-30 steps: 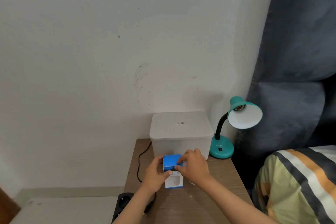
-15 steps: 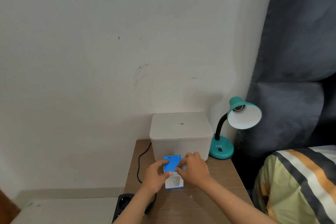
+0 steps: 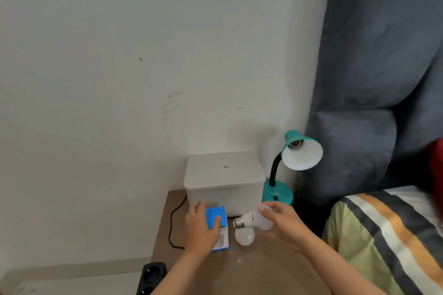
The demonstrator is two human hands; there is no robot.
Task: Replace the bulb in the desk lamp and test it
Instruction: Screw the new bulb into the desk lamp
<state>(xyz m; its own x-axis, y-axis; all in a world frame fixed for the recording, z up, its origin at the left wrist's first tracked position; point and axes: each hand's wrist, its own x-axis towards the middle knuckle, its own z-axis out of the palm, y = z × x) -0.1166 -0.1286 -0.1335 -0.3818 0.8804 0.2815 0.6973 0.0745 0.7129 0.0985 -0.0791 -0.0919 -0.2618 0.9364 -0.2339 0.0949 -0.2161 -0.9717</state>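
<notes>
Head view. The left hand [image 3: 201,230] is gripping the blue-and-white bulb box [image 3: 217,223], thumb curled across its blue top flap; the box is standing on the wooden counter [image 3: 259,268] just in front of the white lidded storage box [image 3: 225,182].

The right hand [image 3: 284,225] is holding a white bulb [image 3: 256,219] above the counter, fingers curled round the glass end, the metal screw base pointing left toward the bulb box. The bulb is sitting slightly blurred.

A second white bulb [image 3: 244,236] is lying on the counter directly below the held one, just right of the bulb box; whether it is touching the box cannot be told.

The teal desk lamp [image 3: 299,151] is standing at the back right corner of the counter, beside the storage box, its shade tilting toward the camera and its socket [image 3: 295,143] showing bare.

A black cord [image 3: 173,223] is running down the counter's left side. A black power strip [image 3: 152,275] is sitting low at the left edge. A striped bedcover [image 3: 388,235] is lying at right, a grey padded headboard [image 3: 374,79] rising behind it.
</notes>
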